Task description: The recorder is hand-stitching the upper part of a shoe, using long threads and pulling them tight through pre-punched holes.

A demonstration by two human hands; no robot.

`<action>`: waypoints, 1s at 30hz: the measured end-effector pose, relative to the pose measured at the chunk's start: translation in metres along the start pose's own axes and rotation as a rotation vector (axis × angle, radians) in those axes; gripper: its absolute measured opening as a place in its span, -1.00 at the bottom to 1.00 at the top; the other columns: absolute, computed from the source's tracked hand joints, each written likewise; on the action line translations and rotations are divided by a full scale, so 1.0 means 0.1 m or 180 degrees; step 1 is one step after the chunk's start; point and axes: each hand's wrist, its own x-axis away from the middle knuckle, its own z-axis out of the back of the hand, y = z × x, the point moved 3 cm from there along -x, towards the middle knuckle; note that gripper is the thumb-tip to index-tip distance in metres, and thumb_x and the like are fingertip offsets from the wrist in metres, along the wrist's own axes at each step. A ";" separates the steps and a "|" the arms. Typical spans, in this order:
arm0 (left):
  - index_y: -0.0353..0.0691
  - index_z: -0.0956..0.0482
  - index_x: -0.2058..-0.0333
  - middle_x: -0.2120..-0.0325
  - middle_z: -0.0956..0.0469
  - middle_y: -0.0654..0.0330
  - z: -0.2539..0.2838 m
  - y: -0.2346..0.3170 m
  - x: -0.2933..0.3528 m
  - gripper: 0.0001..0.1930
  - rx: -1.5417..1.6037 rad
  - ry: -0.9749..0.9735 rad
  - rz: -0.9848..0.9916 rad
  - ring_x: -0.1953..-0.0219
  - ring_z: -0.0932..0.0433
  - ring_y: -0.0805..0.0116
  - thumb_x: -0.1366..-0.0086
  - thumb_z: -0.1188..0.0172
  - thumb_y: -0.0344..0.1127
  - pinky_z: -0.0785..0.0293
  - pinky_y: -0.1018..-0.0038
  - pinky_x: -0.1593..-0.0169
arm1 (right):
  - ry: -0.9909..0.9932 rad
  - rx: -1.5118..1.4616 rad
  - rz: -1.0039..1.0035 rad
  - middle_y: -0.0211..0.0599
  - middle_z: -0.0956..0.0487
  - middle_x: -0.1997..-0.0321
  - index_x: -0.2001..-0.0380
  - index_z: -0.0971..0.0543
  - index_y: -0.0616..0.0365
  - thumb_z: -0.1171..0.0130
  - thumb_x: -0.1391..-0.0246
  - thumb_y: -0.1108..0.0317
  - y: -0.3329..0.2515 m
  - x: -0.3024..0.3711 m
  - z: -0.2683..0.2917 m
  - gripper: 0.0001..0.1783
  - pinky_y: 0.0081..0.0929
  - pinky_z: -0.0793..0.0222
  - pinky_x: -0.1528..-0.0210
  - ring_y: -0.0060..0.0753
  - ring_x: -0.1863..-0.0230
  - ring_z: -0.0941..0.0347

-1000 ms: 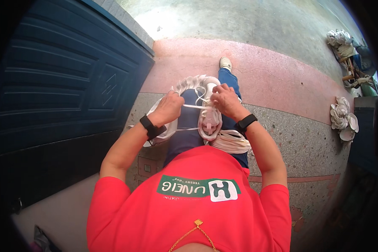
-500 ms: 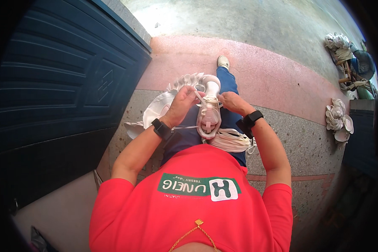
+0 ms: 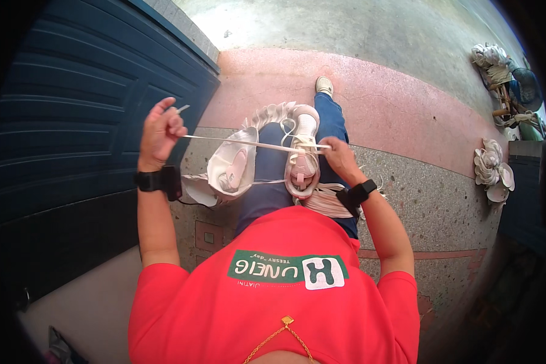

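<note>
Your left hand (image 3: pixel 159 134) was raised out to your left, its fingers curled around a pale lace (image 3: pixel 236 142), a short end of which stuck out beyond the fingertips. The lace ran taut from there across to the white and pink shoe (image 3: pixel 305 130), which lay on your lap with its rounded toe pointing away from you. Your right hand (image 3: pixel 340 156) was just beside the shoe's right edge, pinching a lace between thumb and fingers; a loose loop stood over the forward lacing.

To the left of the shoe, a second white and pink shoe upper (image 3: pixel 232 167) rested by your left thigh, and a row of pale, overlapping pieces (image 3: pixel 276 113) curved around your knee. A bundle of pale laces (image 3: pixel 327 202) lay over your right thigh. Farther right, a cluster of white pieces (image 3: pixel 493 171) was near the speckled floor's edge.
</note>
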 end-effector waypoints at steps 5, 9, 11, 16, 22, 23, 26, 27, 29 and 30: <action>-0.22 -0.40 -0.07 0.54 -0.24 0.38 0.59 0.41 -0.10 -0.75 0.0063 0.0185 -0.0318 0.55 -0.22 0.59 -0.46 -0.06 -0.47 -0.17 0.60 0.46 | -0.0140 -0.0370 0.0167 -0.15 -0.73 0.29 0.18 -0.74 0.04 -0.27 -0.08 0.13 -0.06 0.12 0.03 -0.69 -0.08 -0.48 0.04 0.03 0.17 -0.66; -0.26 -0.41 -0.08 0.54 -0.23 0.42 0.82 0.10 -0.41 -0.75 -0.0256 0.0305 -0.0216 0.58 -0.19 0.64 -0.47 -0.07 -0.46 -0.15 0.62 0.52 | -0.0210 -0.0639 -0.0009 -0.13 -0.73 0.29 0.20 -0.73 0.09 -0.30 -0.09 0.05 -0.04 0.14 0.03 -0.64 -0.12 -0.51 0.09 0.03 0.19 -0.67; -0.25 -0.51 -0.09 0.52 -0.31 0.47 0.39 -0.45 -0.54 -0.72 -0.0834 0.0295 0.0123 0.58 -0.24 0.69 -0.46 -0.16 -0.36 -0.20 0.66 0.52 | -0.0488 -0.0623 -0.0260 -0.11 -0.73 0.27 0.18 -0.72 0.11 -0.31 -0.10 0.03 -0.07 0.16 0.04 -0.61 -0.13 -0.51 0.09 0.03 0.19 -0.67; -0.19 -0.72 0.10 0.47 -0.58 0.32 -1.02 -1.71 -0.49 -0.68 -0.3144 -0.1447 -0.0227 0.45 -0.49 0.53 -0.18 -0.40 -0.24 -0.39 0.52 0.39 | -0.0745 -0.0261 -0.0266 0.01 -0.69 0.29 0.29 -0.66 0.17 -0.28 -0.14 0.07 -0.29 0.31 0.05 -0.66 -0.07 -0.48 0.11 0.12 0.18 -0.63; -0.31 -0.71 0.25 0.32 -0.69 -0.10 -1.76 -2.05 -0.56 -0.62 -0.5110 -0.2421 -0.0532 0.18 -0.68 -0.06 -0.08 -0.40 -0.11 -0.55 0.14 0.12 | -0.0607 0.0082 0.0226 0.04 -0.67 0.25 0.29 -0.64 0.19 -0.19 -0.17 0.24 -0.10 0.34 -0.07 -0.77 0.02 -0.45 0.10 0.17 0.14 -0.58; -0.30 -0.70 0.28 0.32 -0.69 -0.11 -1.80 -2.03 -0.57 -0.63 -0.5217 -0.2546 -0.0587 0.18 -0.68 -0.08 -0.07 -0.40 -0.10 -0.55 0.13 0.13 | -0.0610 0.0267 0.0317 0.04 -0.67 0.22 0.30 -0.64 0.20 -0.17 -0.17 0.26 -0.09 0.35 -0.06 -0.78 0.01 -0.46 0.09 0.17 0.12 -0.57; -0.29 -0.66 0.33 0.41 -0.67 -0.03 -1.80 -2.02 -0.58 -0.67 -0.5096 -0.2727 -0.0637 0.26 -0.66 -0.02 -0.10 -0.40 -0.13 -0.54 0.18 0.18 | -0.0507 0.0483 0.0536 0.05 -0.66 0.12 0.34 -0.66 0.20 -0.13 -0.19 0.29 -0.14 0.40 -0.02 -0.78 -0.01 -0.46 0.06 0.18 0.06 -0.53; -0.29 -0.65 0.34 0.45 -0.67 0.01 -1.81 -2.02 -0.58 -0.69 -0.4970 -0.2765 -0.0640 0.30 -0.66 0.01 -0.11 -0.40 -0.14 -0.54 0.21 0.21 | -0.0538 0.0361 0.0527 0.05 -0.65 0.08 0.35 -0.66 0.21 -0.12 -0.19 0.30 -0.14 0.41 0.00 -0.77 -0.02 -0.45 0.05 0.19 0.04 -0.51; -0.23 -0.63 0.34 0.53 -0.60 0.19 -1.65 -2.13 -0.67 -0.75 -0.3932 -0.2888 -0.0170 0.45 -0.57 0.25 -0.16 -0.40 -0.18 -0.44 0.34 0.37 | -0.0620 -0.0150 0.0805 0.04 -0.62 0.01 0.35 -0.66 0.24 -0.11 -0.19 0.32 -0.14 0.42 0.04 -0.77 -0.06 -0.45 0.01 0.14 -0.01 -0.49; -0.21 -0.63 0.33 0.56 -0.56 0.27 -1.62 -2.12 -0.67 -0.77 -0.3563 -0.2850 0.0187 0.50 -0.51 0.36 -0.17 -0.40 -0.19 -0.38 0.40 0.43 | -0.0652 -0.0548 0.1043 0.01 -0.61 -0.02 0.35 -0.66 0.25 -0.12 -0.18 0.33 -0.06 0.44 0.09 -0.78 -0.10 -0.45 -0.02 0.09 -0.03 -0.49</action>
